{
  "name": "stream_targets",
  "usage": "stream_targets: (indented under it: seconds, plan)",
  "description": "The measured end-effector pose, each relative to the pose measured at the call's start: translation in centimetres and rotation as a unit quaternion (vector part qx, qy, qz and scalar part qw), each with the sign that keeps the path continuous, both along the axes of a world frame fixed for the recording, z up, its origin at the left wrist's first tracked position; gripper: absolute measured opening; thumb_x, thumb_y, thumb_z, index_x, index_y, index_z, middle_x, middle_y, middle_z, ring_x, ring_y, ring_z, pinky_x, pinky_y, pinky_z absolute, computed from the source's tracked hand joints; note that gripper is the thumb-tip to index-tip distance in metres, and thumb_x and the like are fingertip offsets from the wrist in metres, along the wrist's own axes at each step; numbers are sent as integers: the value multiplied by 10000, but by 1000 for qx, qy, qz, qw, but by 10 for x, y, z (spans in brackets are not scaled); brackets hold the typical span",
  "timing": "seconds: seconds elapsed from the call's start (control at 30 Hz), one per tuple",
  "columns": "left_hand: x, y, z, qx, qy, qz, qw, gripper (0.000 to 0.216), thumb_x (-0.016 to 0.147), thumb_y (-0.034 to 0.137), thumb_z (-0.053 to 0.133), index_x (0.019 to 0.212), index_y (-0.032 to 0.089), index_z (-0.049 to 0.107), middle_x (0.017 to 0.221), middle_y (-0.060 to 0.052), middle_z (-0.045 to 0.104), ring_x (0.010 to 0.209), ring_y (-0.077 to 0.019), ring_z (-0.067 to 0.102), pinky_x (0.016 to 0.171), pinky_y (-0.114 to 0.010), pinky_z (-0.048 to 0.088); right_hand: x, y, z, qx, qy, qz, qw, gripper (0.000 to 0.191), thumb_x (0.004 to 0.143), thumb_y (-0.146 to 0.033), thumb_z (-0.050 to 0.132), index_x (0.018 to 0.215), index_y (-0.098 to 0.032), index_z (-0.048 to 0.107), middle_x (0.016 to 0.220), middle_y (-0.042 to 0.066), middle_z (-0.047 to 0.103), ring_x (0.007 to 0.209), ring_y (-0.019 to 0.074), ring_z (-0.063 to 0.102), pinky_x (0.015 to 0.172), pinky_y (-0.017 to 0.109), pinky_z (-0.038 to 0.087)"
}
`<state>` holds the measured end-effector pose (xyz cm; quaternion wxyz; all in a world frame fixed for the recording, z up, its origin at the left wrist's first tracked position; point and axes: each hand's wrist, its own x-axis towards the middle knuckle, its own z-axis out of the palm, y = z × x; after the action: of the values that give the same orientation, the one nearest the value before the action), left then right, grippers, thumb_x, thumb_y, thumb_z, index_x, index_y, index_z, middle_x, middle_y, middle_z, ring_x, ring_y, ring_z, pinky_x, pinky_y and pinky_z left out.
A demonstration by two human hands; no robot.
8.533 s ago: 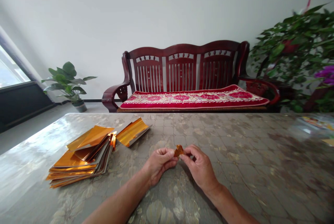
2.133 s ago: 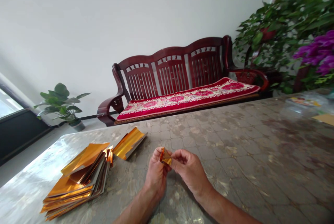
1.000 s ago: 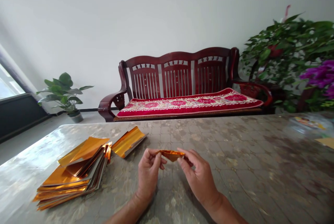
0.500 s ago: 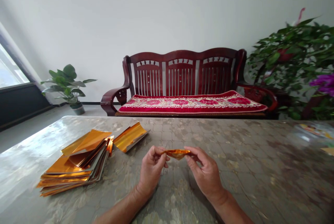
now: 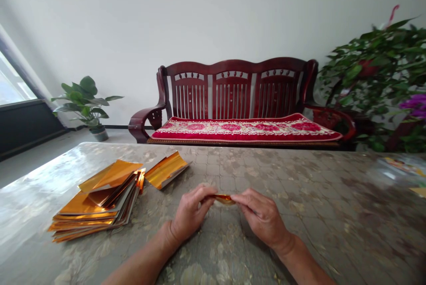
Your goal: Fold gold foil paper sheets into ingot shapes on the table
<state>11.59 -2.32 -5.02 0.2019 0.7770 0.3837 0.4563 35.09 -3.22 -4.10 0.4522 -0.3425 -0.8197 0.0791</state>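
A small folded piece of gold foil paper (image 5: 224,198) is held between my two hands, just above the tabletop. My left hand (image 5: 193,208) pinches its left end between thumb and fingers. At the opposite end, my right hand (image 5: 262,216) pinches it the same way. The fingers cover both ends, so only the shiny middle shows. To the left lies an untidy stack of gold foil paper sheets (image 5: 88,205), with grey-white undersides showing at the edges. A few slightly curled gold sheets (image 5: 168,169) lie apart, right of the stack.
The table (image 5: 319,240) has a patterned, glossy cover. A clear plastic package (image 5: 401,169) lies at its right side. Beyond the far edge stands a dark red wooden bench (image 5: 229,94) with a floral cushion (image 5: 246,129). Potted plants (image 5: 88,103) flank the bench.
My fingers have closed further over the foil piece, so less of it shows. Both hands have shifted their grip along its ends. The stack has not been touched.
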Motion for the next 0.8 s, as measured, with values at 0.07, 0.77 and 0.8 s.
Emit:
stream_targets:
  seconds: [0.07, 0.77, 0.8]
  plan:
    - [-4, 0, 4, 30, 78, -31, 996, 194, 958, 176, 463, 1050, 229, 625, 831, -34, 653, 735, -137, 613, 692, -232, 458, 1, 1, -2, -8, 4, -1, 1000, 263, 949, -164, 509, 1092, -262, 707, 811, 27, 671, 726, 132, 635, 672, 232, 512]
    - [-9, 5, 6, -12, 216, -106, 971, 300, 949, 192, 457, 1118, 302, 680, 908, -28, 687, 808, -157, 657, 732, -216, 458, 11, 1, -7, -145, -74, 21, 986, 229, 920, -166, 547, 978, -273, 741, 868, 0, 735, 789, 143, 691, 724, 233, 515]
    - [-9, 5, 6, -19, 207, -104, 973, 274, 960, 220, 463, 1099, 295, 687, 892, -28, 690, 802, -156, 658, 732, -217, 460, 11, 1, -7, -147, -73, 25, 986, 238, 921, -165, 542, 994, -276, 739, 882, 0, 741, 803, 144, 697, 734, 236, 519]
